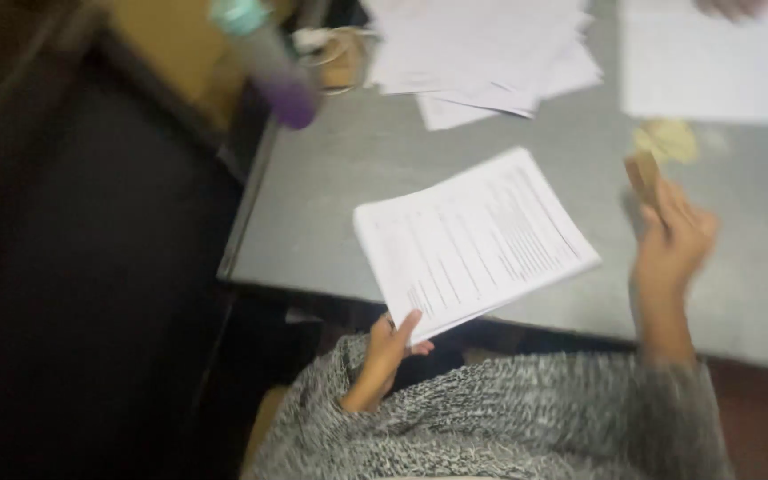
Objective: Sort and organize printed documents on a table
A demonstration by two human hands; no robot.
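**Loose sheaf held by one corner over the counter's edge**

The biggest worry is the grey counter itself: its top looks smooth and hard, and its near edge runs right under the sheaf, so anything you let slide has an open drop to the dark floor on your side.

Next, the printed sheaf of papers. It is a thin, flat, rectangular stack of white sheets covered in fine lines of print, tilted and jutting partly past the counter's near edge. Your left hand pinches only its lower corner, thumb on top and fingers curled beneath. I judge that grip weak: nothing visible binds the sheets, so they could fan apart, sag or slip out if you swing them.

The loose white pile at the far side is already splayed, with its corners out of line. Another large white sheet lies at the far right. If sheets from the sheaf land there, I expect they would mix beyond easy sorting.

The bottle at the counter's far left corner is a rounded cylinder with a teal cap and purple body, blurred. A knock would roll it.

Your right hand is raised, closed around a small tan block, perhaps wood or card; the blur hides its make. A pale, crumpled scrap lies just beyond.
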